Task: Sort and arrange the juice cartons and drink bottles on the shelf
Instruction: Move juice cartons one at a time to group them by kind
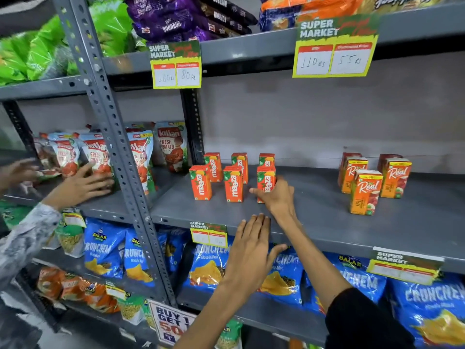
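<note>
Several small orange Maaza juice cartons (233, 183) stand in two rows on the grey shelf (314, 222). My right hand (276, 197) is shut on the front right Maaza carton (266, 178), fingers wrapped round its lower half. My left hand (251, 250) hovers open in front of the shelf's front edge, palm down, holding nothing. Farther right stands a group of orange Real juice cartons (366, 192), upright, some behind others. No drink bottles are in view.
Another person's hands (80, 185) handle Kissan tomato pouches (171, 147) on the neighbouring left shelf. A perforated steel upright (118, 152) divides the two bays. Blue Crunchem bags (206, 268) fill the shelf below; price tags (334, 56) hang from the shelf above.
</note>
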{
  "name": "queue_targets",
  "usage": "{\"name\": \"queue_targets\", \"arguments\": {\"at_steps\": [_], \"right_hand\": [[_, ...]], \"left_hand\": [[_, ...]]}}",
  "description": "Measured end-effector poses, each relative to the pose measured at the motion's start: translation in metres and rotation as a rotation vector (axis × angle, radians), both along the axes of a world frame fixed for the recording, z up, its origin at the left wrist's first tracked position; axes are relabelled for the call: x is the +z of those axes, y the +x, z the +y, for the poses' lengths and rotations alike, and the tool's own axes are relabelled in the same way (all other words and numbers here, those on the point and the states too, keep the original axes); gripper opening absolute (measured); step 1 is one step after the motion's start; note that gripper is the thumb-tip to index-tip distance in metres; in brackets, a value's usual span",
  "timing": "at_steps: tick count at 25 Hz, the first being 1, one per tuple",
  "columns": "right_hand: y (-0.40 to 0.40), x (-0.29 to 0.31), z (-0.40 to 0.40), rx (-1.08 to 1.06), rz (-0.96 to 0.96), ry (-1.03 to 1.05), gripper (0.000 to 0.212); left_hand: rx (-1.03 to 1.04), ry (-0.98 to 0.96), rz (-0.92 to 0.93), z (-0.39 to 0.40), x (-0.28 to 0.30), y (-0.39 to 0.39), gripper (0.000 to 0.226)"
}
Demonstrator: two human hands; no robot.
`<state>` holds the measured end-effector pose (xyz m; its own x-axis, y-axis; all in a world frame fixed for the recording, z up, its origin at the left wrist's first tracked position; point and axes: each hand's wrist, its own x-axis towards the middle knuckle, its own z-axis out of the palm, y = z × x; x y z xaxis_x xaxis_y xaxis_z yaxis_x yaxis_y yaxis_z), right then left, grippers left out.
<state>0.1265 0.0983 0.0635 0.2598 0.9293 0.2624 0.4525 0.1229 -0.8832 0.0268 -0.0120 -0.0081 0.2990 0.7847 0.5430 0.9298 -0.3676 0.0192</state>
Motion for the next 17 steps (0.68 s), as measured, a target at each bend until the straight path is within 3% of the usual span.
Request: {"name": "queue_targets", "arguments": {"at_steps": [9,13,17], "right_hand": [[0.001,0.009,-0.025,0.007,-0.047,-0.009,0.060],[0.023,0.013,-0.051,0.090,0.033,-0.004,0.087],[0.101,0.002,-0.096,0.028,0.020,0.154,0.058]], "left_hand": [[0.047,-0.033,-0.033,-0.003,-0.002,0.008,0.082],[0.086,-0.072,-0.040,-0.009,0.000,0.020,0.091],[0.092,-0.083,-0.105,-0.023,0.003,0.069,0.087]]}}
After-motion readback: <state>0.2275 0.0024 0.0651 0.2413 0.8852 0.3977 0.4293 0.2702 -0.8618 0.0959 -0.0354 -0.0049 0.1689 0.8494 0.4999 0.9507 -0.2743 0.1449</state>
